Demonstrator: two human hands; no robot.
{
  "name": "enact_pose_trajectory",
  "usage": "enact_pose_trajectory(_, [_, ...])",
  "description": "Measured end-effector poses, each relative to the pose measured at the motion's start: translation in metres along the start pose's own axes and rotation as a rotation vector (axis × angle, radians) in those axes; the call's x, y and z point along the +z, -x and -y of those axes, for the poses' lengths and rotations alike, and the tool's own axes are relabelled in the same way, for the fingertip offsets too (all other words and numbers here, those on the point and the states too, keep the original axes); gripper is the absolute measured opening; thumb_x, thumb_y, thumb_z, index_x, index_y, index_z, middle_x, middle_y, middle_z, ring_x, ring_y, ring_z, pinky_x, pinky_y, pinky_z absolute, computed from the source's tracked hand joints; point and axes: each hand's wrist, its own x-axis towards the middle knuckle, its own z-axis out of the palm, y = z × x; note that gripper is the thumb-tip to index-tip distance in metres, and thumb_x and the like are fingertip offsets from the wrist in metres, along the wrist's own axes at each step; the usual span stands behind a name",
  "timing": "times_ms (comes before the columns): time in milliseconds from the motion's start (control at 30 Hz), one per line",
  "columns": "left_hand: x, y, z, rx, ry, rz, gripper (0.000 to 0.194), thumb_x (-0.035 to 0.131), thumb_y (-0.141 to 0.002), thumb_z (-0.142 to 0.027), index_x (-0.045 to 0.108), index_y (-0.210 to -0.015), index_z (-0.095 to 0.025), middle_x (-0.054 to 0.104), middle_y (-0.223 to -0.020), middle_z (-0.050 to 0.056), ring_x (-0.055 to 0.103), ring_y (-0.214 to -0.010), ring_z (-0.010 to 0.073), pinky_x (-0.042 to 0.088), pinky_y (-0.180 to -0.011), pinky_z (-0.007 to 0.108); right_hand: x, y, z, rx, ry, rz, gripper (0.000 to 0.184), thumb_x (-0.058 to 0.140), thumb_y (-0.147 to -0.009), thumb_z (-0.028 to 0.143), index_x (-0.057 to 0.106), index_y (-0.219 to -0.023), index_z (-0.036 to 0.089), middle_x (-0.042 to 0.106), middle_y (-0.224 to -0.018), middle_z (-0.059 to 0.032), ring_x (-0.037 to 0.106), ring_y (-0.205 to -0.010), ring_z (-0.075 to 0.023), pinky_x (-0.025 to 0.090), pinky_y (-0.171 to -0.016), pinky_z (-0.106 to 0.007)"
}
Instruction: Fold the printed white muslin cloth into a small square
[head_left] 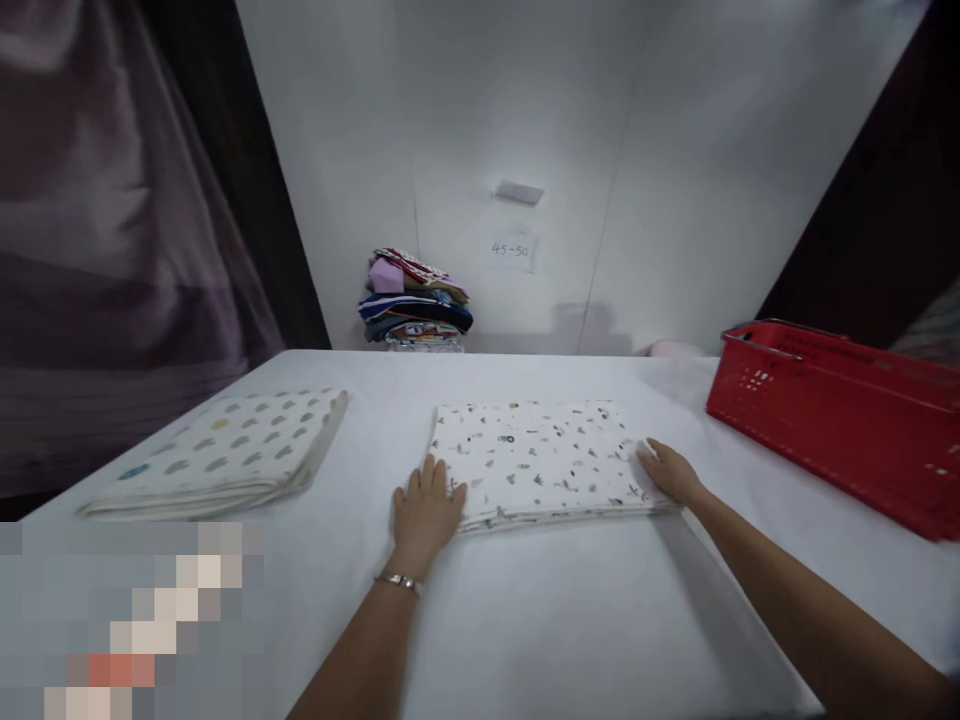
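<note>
Where hands [427,507] [673,474] rest, folded cloth [540,462] between

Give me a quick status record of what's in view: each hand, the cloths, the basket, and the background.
Left hand: fingers spread, at the near left corner of the patterned cloth; bracelet on the wrist
Right hand: at the right edge of the same cloth
Patterned cloth: folded, flat on the white table, small prints
Cloud-print cloth: folded, left side of table
Red basket: right side; contents not visible
Background: stacked textiles; wall sign reading 45-50
</note>
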Motion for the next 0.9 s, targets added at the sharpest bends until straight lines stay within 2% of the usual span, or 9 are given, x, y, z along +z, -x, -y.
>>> enact_pose_trajectory(100, [-0.001,0.001,-0.002,-0.008,-0.001,-0.049,0.059,0.033,-0.088,-0.046,0.036,-0.138,-0.015,0.025,-0.149,0.013,0.032,-0.13,0.0304,0.027,-0.103,0.051,-0.013,0.019,-0.021,0.179,-0.127,0.082,0.048,0.041,-0.09,0.036,0.049,-0.128,0.008,0.065,-0.107,-0.0144,0.064,-0.091,-0.0229,0.049,-0.082,-0.033])
enact_pose_trajectory(167, [-0.003,0.002,-0.003,-0.025,0.009,-0.115,0.062,0.033,-0.088,-0.048,0.034,-0.138,-0.011,0.029,-0.147,0.016,0.038,-0.127,0.0302,0.032,-0.1,0.047,-0.019,0.026,-0.022,0.255,-0.224,0.152,0.043,0.046,-0.088,0.038,0.056,-0.118,0.009,0.067,-0.098,-0.0127,0.065,-0.078,-0.02,0.052,-0.07,-0.029])
enact_pose_trajectory(267, [-0.01,0.003,0.0,-0.059,0.062,-0.184,0.061,0.031,-0.088,-0.049,0.039,-0.134,-0.01,0.044,-0.137,0.018,0.048,-0.118,0.0302,0.04,-0.092,0.042,-0.025,0.031,-0.017,0.325,-0.371,0.265,0.034,0.051,-0.086,0.041,0.063,-0.095,0.011,0.067,-0.081,-0.0095,0.062,-0.062,-0.0161,0.052,-0.055,-0.026])
enact_pose_trajectory(333, [-0.016,0.004,0.005,-0.122,0.101,-0.144,0.061,0.031,-0.087,-0.051,0.042,-0.131,-0.011,0.054,-0.126,0.017,0.053,-0.111,0.0308,0.043,-0.086,0.041,-0.028,0.032,-0.014,0.364,-0.453,0.323,0.031,0.056,-0.083,0.042,0.062,-0.084,0.012,0.065,-0.07,-0.0067,0.059,-0.054,-0.0144,0.051,-0.05,-0.025])
enact_pose_trajectory(400, [-0.022,0.006,0.01,-0.204,0.11,-0.056,0.062,0.034,-0.085,-0.053,0.045,-0.128,-0.011,0.06,-0.117,0.018,0.057,-0.104,0.0321,0.045,-0.08,0.041,-0.03,0.031,-0.014,0.402,-0.527,0.377,0.03,0.06,-0.081,0.042,0.059,-0.079,0.012,0.061,-0.06,-0.0043,0.057,-0.048,-0.0137,0.052,-0.047,-0.026])
enact_pose_trajectory(567, [-0.028,0.014,0.014,-0.276,0.063,0.073,0.063,0.034,-0.081,-0.059,0.056,-0.111,-0.009,0.065,-0.101,0.021,0.061,-0.094,0.0348,0.045,-0.072,0.042,-0.036,0.032,-0.021,0.423,-0.717,0.489,0.031,0.063,-0.08,0.041,0.056,-0.074,0.012,0.061,-0.058,-0.0047,0.057,-0.045,-0.0129,0.054,-0.048,-0.027])
enact_pose_trajectory(733, [-0.028,0.018,0.01,-0.303,0.074,0.063,0.062,0.035,-0.077,-0.063,0.058,-0.103,-0.011,0.065,-0.1,0.02,0.061,-0.092,0.0353,0.045,-0.068,0.039,-0.038,0.04,-0.029,0.398,-0.837,0.548,0.028,0.062,-0.082,0.037,0.057,-0.078,0.01,0.064,-0.062,-0.0088,0.063,-0.052,-0.0162,0.055,-0.05,-0.027])
enact_pose_trajectory(900, [-0.028,0.017,0.01,-0.308,0.144,0.001,0.055,0.042,-0.076,-0.06,0.056,-0.102,-0.013,0.065,-0.101,0.017,0.06,-0.093,0.0327,0.044,-0.067,0.036,-0.034,0.046,-0.04,0.35,-0.877,0.426,0.022,0.062,-0.082,0.033,0.052,-0.076,0.015,0.06,-0.055,-0.0002,0.054,-0.042,-0.0087,0.046,-0.041,-0.018])
